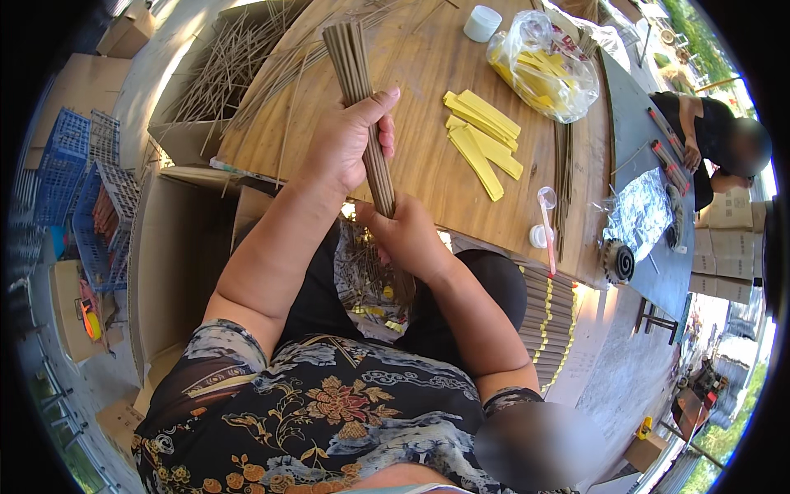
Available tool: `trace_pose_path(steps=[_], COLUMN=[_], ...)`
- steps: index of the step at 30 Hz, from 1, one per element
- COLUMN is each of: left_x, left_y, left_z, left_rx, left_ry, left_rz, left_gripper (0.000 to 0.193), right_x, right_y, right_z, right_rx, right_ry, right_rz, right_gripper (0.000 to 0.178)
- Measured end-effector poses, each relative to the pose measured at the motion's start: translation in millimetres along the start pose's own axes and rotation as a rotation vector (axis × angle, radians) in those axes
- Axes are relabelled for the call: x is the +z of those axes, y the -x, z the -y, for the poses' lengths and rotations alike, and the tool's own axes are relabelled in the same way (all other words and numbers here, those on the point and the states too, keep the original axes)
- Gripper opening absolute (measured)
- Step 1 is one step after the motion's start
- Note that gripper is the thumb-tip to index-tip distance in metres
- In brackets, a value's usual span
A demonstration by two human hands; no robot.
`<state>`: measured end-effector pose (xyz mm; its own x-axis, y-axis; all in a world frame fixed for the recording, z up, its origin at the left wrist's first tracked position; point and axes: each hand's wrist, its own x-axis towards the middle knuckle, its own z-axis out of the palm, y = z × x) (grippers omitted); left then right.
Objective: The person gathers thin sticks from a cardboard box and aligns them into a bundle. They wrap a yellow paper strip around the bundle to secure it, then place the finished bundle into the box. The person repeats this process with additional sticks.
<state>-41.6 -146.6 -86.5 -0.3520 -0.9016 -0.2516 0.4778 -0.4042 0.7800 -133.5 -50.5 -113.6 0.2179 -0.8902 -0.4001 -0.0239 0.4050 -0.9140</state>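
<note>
A bundle of thin brown incense sticks (349, 64) slants over the near edge of the wooden table, its upper ends spread slightly apart. My left hand (355, 136) is wrapped around its upper middle, thumb across the front. Lower down, my right hand (405, 239) closes around the bundle near the table edge; its fingers are partly hidden. Flat yellow paper strips (485, 136) lie in a loose pile to the right of my left hand. Behind them sits a clear plastic bag (543, 70) with more yellow strips inside.
A white lidded jar (482, 23) stands at the back. At right are a small white pot (539, 236) and a pink-handled tool (549, 247). Loose sticks (234, 66) fill a carton at left. Banded bundles (547, 321) stand below the table. A co-worker (699, 132) sits far right.
</note>
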Motion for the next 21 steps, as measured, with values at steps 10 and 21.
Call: trace_pose_path(steps=[10,21], left_x=[-10,-9], left_y=[-4,-5], left_z=[-2,0], left_rx=[-0.073,-0.078], left_ry=[0.113,0.08], left_rz=[0.138,0.066], left_gripper=[0.022,0.024], right_x=[-4,0], right_y=[0,1], right_z=[3,4], right_rx=[-0.013,-0.027], right_ry=[-0.264,-0.195], right_rz=[0.215,0.101], right_gripper=[0.023,0.022])
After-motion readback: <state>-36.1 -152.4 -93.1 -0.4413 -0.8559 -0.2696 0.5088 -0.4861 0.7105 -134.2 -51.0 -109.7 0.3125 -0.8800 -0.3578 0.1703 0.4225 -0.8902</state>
